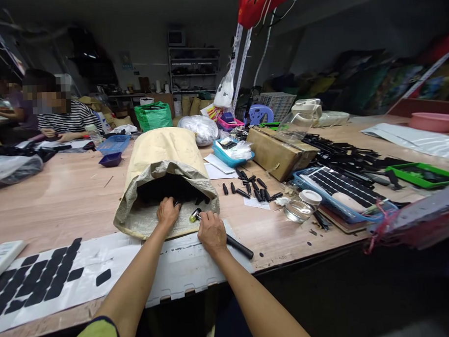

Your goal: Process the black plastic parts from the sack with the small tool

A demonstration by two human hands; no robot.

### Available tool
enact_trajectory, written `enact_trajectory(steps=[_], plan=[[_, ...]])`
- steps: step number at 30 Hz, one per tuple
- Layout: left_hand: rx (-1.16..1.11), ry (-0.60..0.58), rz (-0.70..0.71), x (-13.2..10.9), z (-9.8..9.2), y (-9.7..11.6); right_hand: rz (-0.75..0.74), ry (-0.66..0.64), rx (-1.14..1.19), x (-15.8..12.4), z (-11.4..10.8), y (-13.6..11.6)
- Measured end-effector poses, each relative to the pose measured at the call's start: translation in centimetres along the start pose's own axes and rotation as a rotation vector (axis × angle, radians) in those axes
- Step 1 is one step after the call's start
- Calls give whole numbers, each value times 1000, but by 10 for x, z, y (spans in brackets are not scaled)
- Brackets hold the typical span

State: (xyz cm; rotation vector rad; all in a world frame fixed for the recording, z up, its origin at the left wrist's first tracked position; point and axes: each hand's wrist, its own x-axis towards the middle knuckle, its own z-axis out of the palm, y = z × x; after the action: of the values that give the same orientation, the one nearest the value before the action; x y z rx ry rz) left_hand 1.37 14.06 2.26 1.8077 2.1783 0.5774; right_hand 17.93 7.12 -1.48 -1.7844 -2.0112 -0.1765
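Your right grip (211, 231) closes round black rod (240, 248), flat on counter (63, 194), long axis running near-right to far-left, tip just beside left grip (167, 213), fingers hidden in sack (165, 151) mouth, closure not discernible.

Both bare arms reach forward from the bottom edge and converge toward the middle. The left arm (135, 284) runs long and nearly straight, with the wrist level. The left hand (168, 213) lies palm down with its back to the camera and its fingers bent forward — the tips are out of sight, so its grip cannot be read. The right arm (251, 295) comes in at a slant from the lower right. The right hand (211, 232) sits just beside the left hand and slightly nearer the body — knuckles up, fingers curled into a closed grip.
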Motion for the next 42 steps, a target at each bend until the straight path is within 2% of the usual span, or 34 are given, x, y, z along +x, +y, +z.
enact_trajectory(steps=[5,7,10,16,20,23,26,29,31,36,39,42], plan=[[-155,-57,197,-32,-13,-35,3,22,-17,-1,1,-1],[-187,-101,240,-45,-14,-46,6,23,-22,-1,1,-1],[-191,-85,276,-58,-10,-55,3,23,-14,-1,2,-1],[-175,-69,264,-61,-5,-55,15,21,5,-3,-3,-1],[-168,-83,255,-60,-6,-54,13,-6,41,-8,-15,0],[-163,-99,247,-61,-7,-53,71,-30,9,-16,-26,4],[-167,-108,235,-61,-7,-53,149,-109,-57,-21,-32,11],[-185,-107,229,-61,-7,-53,132,-212,-34,-22,-35,15],[-199,-108,219,-61,-6,-54,118,-214,30,-21,-37,12],[-226,-108,215,-60,-4,-55,55,-105,245,-26,-44,-11],[-232,-107,208,-60,-3,-55,11,-112,234,-32,-45,-23],[-221,-113,199,-59,-3,-55,47,-169,165,-36,-43,-26]])
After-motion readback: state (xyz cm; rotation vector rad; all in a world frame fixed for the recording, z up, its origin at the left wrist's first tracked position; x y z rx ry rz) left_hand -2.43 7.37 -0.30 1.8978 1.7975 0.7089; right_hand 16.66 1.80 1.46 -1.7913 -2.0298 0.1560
